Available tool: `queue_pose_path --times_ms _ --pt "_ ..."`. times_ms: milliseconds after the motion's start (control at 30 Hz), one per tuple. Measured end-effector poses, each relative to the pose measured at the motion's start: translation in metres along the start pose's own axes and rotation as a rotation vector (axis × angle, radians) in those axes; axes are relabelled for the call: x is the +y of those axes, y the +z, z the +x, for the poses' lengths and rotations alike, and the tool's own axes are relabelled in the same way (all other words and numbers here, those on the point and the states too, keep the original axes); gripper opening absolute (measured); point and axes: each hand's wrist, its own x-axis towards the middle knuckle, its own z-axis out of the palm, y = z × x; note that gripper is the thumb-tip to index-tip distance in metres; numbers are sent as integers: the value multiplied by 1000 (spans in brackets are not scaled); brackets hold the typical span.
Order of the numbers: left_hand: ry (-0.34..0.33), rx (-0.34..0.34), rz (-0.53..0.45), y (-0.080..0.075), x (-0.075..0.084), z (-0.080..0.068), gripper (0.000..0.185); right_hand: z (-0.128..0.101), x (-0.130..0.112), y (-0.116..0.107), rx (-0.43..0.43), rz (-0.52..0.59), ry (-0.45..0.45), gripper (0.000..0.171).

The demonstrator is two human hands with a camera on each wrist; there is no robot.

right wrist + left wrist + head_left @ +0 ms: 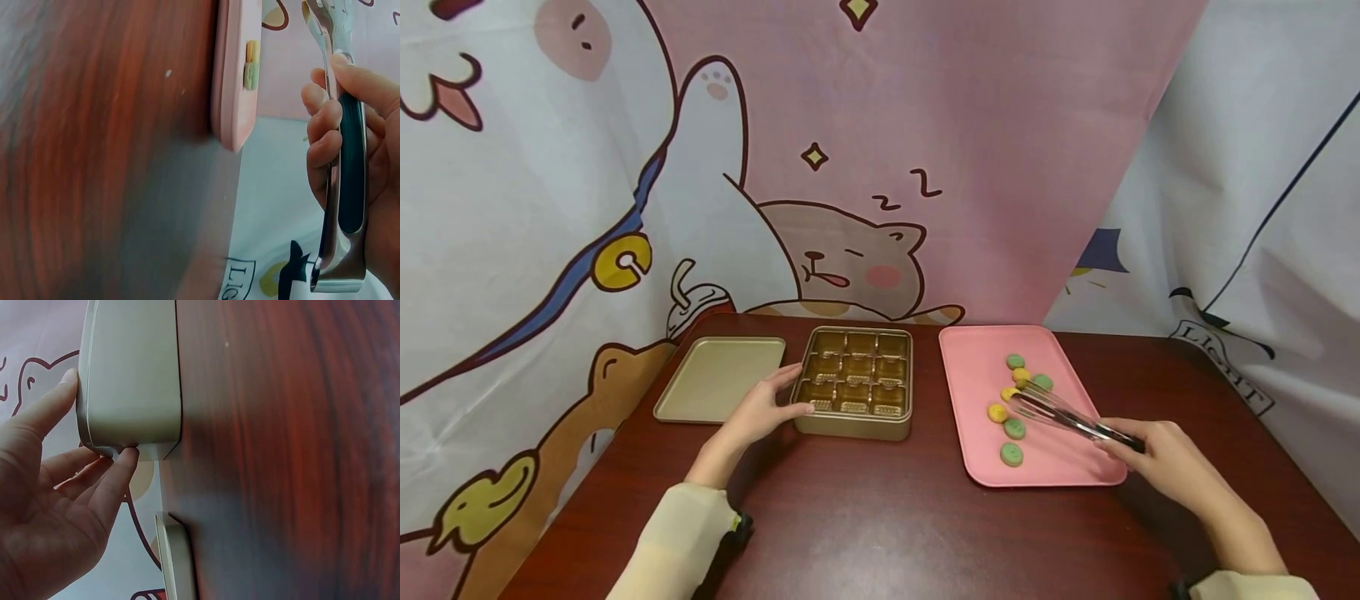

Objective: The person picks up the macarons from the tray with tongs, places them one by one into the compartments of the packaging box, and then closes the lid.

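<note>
Right hand wrapped round tongs, tips at yellow cookie on pink tray. Left hand, fingers spread, steadied gold compartment box on tabletop. Best squeeze gently, lift level; cookie looked crumbly

- Gold box: square tin with a nine-compartment insert, open, flat on the desk; left hand touches its near-left corner
- Tongs: metal, dark-handled, held in right hand; tips over the yellow cookie on the pink tray
</note>
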Motion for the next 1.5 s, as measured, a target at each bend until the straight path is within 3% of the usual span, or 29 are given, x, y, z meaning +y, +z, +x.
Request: queue_pose_path --times_ms 233,433,1500 --pt "-9 -5 7 2 1 1 75 14 -17 3 -69 46 38 34" --pt "-10 0 13 2 3 1 73 27 -34 8 -102 101 34 27" --pt "-16 6 1 8 5 2 76 67 -85 53 -139 248 -134 18"
